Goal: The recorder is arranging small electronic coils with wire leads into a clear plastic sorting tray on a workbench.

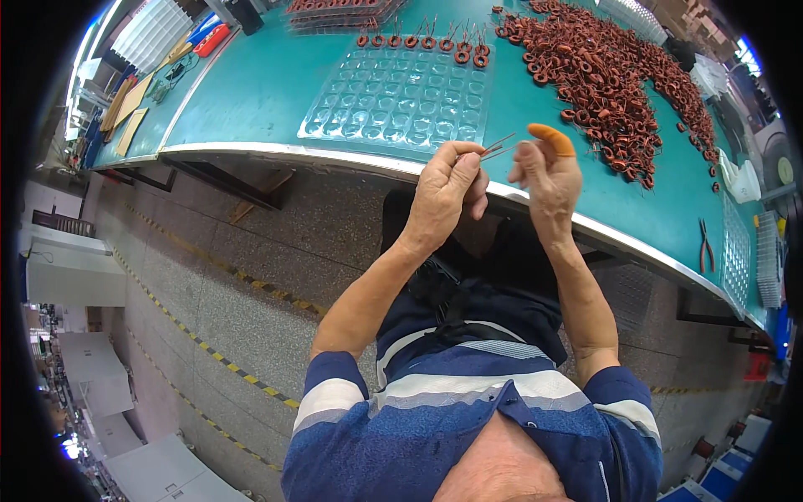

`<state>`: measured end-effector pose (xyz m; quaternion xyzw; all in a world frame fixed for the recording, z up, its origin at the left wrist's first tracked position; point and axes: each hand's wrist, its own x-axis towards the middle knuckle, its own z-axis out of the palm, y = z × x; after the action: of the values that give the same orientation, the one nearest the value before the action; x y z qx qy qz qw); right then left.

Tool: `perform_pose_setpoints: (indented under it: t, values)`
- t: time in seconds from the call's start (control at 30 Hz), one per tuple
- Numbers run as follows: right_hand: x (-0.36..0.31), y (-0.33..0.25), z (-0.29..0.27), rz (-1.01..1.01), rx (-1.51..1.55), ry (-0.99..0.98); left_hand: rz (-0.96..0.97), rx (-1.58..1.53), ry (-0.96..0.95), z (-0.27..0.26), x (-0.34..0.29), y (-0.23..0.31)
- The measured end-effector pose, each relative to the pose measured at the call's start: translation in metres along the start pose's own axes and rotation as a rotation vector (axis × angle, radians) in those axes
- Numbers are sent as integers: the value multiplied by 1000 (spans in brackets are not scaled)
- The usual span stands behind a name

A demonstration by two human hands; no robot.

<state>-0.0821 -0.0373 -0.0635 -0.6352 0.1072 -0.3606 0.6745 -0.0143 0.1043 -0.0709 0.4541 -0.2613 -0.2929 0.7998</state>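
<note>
My left hand (447, 188) is closed in a pinch at the table's front edge. Thin reddish wire leads (499, 147) stick out of its fingertips to the right; the body they belong to is hidden, but they look like the leads of the ring coils nearby. Just right of the lead ends is my right hand (548, 180), slightly blurred, its thumb and forefinger apart with nothing visible between them. An orange finger cot (552, 140) covers one fingertip. Beyond the left hand lies a clear plastic blister tray (393, 105), with several red-brown ring coils (428, 42) along its far edge, leads upward.
A big heap of ring coils (598, 84) spreads over the green table (242, 105) on the right. Pliers (707, 247) lie near the right front edge, beside another clear tray (734, 251). Filled trays (343, 15) are stacked at the back; a red box (212, 40) stands far left.
</note>
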Motion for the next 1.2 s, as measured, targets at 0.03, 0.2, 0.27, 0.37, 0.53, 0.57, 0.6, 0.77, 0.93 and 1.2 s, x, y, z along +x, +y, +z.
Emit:
perform_pose_setpoints:
  t: [0.03, 0.2, 0.27, 0.37, 0.53, 0.57, 0.6, 0.77, 0.93, 1.2]
  values:
    - [-2, -1, -2, -24, 55, 50, 13, 45, 30, 1, -1, 1]
    - [-12, -2, -1, 257, -2, -223, 219, 545, 33, -7, 3, -8]
    - [-10, 5, 3, 304, 75, -262, 451, 937, 48, -9, 6, -11]
    - [-5, 0, -3, 400, 135, -278, 374, 941, -85, -14, 9, 3]
    - [5, 3, -13, 538, 223, -388, 262, 997, -357, -23, 15, 43]
    - [5, 4, -13, 554, 226, -423, 290, 1034, -426, -24, 16, 47]
    - [5, 3, -13, 555, 228, -423, 319, 1070, -497, -24, 17, 51]
    - [0, 2, -11, 469, 160, -464, 269, 1153, -521, -19, 15, 62]
    - [0, 1, -10, 483, 312, -489, 127, 987, -469, -20, 10, 59]
    - [-9, -1, 3, 329, 235, -309, 124, 597, -185, -23, 1, 17]
